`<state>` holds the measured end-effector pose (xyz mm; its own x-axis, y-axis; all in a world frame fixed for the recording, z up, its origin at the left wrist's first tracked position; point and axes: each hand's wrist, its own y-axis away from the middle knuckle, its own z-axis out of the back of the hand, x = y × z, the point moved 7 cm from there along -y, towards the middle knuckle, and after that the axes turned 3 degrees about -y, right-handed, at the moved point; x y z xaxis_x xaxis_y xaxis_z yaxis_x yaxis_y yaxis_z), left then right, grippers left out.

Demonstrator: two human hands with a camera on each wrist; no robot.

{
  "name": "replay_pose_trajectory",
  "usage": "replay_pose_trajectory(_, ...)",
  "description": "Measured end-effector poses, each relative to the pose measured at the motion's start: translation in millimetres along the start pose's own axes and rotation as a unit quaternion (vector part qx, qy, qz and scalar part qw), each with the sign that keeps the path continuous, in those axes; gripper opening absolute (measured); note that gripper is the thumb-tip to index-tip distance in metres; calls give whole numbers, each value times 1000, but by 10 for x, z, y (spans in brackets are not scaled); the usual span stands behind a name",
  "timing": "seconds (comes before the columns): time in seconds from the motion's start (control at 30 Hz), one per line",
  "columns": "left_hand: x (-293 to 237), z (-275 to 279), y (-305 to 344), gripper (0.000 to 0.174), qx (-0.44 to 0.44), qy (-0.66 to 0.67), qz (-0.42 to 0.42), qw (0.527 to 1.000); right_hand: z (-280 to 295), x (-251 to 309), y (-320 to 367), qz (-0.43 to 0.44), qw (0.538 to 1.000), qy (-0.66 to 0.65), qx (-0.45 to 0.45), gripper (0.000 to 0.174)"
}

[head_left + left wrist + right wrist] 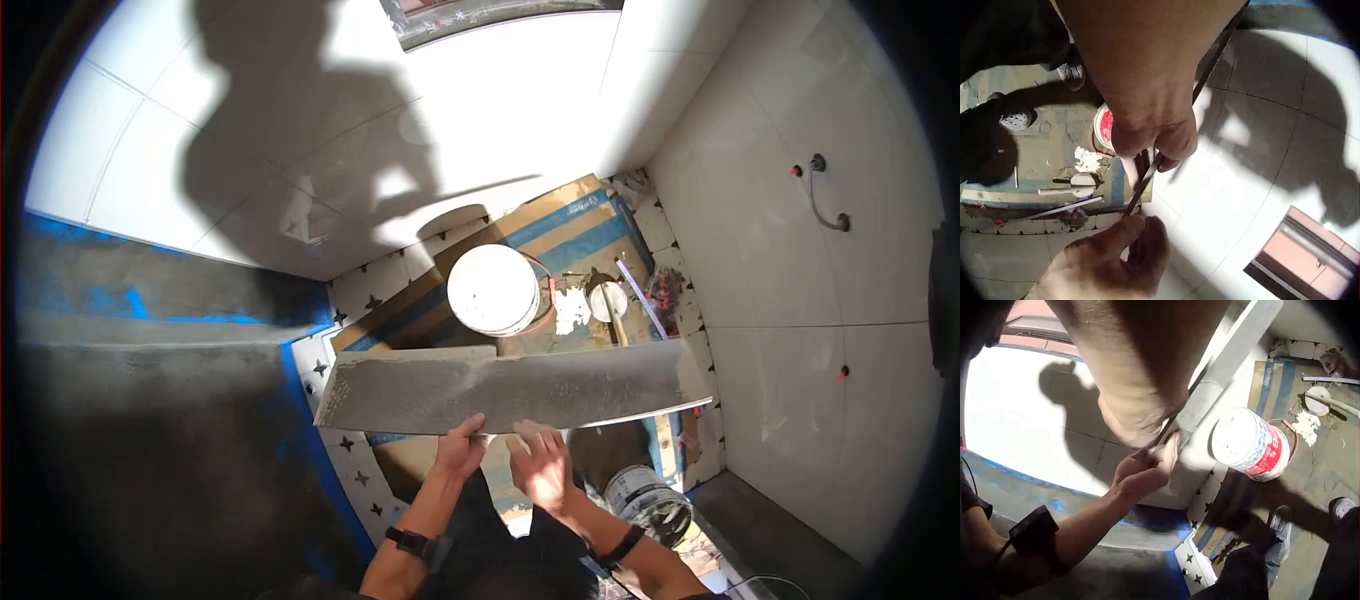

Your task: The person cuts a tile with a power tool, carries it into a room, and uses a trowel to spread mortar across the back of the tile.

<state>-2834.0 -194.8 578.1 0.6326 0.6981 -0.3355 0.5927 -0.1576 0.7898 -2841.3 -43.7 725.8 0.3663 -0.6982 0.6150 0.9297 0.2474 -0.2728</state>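
A long, narrow grey tile strip (520,388) lies crosswise in front of the person in the head view, its upper face smeared and dusty. My left hand (462,452) grips its near edge, thumb on top. Close beside it on the right, my right hand (542,465) pinches the same edge with bent fingers. From the left wrist, the strip appears nearly edge-on (1142,187), between the left hand (1155,134) and the right hand (1110,259). The right wrist view shows the strip's pale face (1210,394) beyond the right hand (1138,419) and left hand (1147,472).
Beyond the strip, a white bucket (490,290) stands on the covered floor, with a round white piece (607,302), a stick handle and a thin pale strip (642,298) to its right. Another bucket (645,495) is at the lower right. Tiled walls (810,260) surround the area.
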Motion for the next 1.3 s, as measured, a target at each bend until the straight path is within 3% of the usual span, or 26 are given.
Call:
replay_pose_trajectory(0.07,-136,305,-825,18,23,48,-10,999,-531,-415,208,-60,997,-56,1,25)
replay_pose_trajectory(0.13,-113,791,-1695,22,37,91,-7,995,-1176,-1076,428,-237,966,-101,-2,19)
replay_pose_trajectory(0.17,-322,487,-1836,23,65,78,-27,994,-1434,-1424,507,-406,892,-192,-56,21)
replay_pose_trajectory(0.2,-435,473,-2142,22,89,96,-57,990,-1742,-1786,570,-446,875,-177,-71,19)
replay_pose_trajectory(0.23,-232,1014,-2682,31,89,87,16,992,-2107,-2193,719,-507,827,-243,-20,22)
replay_pose_trajectory(0.27,-403,762,-2814,34,61,96,-39,993,-2451,-2524,776,-573,753,-313,-86,33)
replay_pose_trajectory(0.33,-486,683,-3193,33,57,74,-52,994,-2872,-2966,622,-586,694,-401,-119,45)
replay_pose_trajectory(0.4,-298,1015,-3533,32,56,102,-27,993,-3000,-3048,457,-597,624,-476,-167,52)
replay_pose_trajectory(0.47,-218,1207,-3778,31,52,102,-10,993,-3128,-3023,333,-594,609,-490,-187,49)
replay_pose_trajectory(0.6,-56,1335,-3797,30,29,87,6,996,-3456,-2746,780,-615,638,-435,-163,29)
replay_pose_trajectory(0.63,3,1411,-3717,30,-33,84,37,995,-3399,-2636,955,-613,672,-401,-111,29)
replay_pose_trajectory(0.7,20,1489,-3725,27,-64,86,65,992,-3340,-2430,1398,-644,634,-403,-146,30)
replay_pose_trajectory(0.73,31,1481,-3711,26,-86,92,90,988,-3318,-2397,1713,-636,662,-371,-140,30)
replay_pose_trajectory(0.83,-6,1457,-3617,23,-118,64,111,985,-2828,-2145,2691,-691,642,-280,-179,30)
replay_pose_trajectory(0.9,-49,1605,-3710,18,-130,52,139,980,-2462,-2094,3377,-701,689,-130,-131,23)
replay_pose_trajectory(0.93,-82,1644,-3706,15,-147,16,137,979,-2463,-2079,4013,-715,668,-127,-162,23)
replay_pose_trajectory(0.97,-83,1636,-3706,15,-188,12,143,972,-1990,-2003,4124,-731,675,-14,-93,24)
replay_pose_trajectory(1.0,-76,1660,-3709,15,-229,7,144,963,-1564,-1932,4284,-780,621,1,-74,23)
replay_pose_trajectory(1.03,-114,1703,-3790,20,-205,-7,148,967,-1337,-1949,4737,-756,637,148,11,20)
replay_pose_trajectory(1.1,-125,1696,-3828,38,-177,-28,144,973,-732,-1970,5352,-786,591,181,18,22)
replay_pose_trajectory(1.13,-150,1709,-3864,46,-179,-85,128,972,-408,-2055,5511,-682,648,338,24,23)
replay_pose_trajectory(1.17,-189,1752,-3823,48,-214,-141,144,956,-128,-2099,6035,-730,605,315,46,26)
replay_pose_trajectory(1.2,-223,1707,-3751,43,-196,-225,105,949,87,-2247,6613,-735,581,342,76,31)
replay_pose_trajectory(1.23,-396,1946,-3977,43,-2,-295,131,946,367,-2352,6979,-705,541,439,132,31)
replay_pose_trajectory(1.27,-391,1956,-3927,38,-79,-282,120,949,609,-2446,7441,-680,528,486,148,35)
replay_pose_trajectory(1.3,-350,1962,-3834,34,-156,-266,103,946,871,-2549,7754,-746,476,424,194,36)
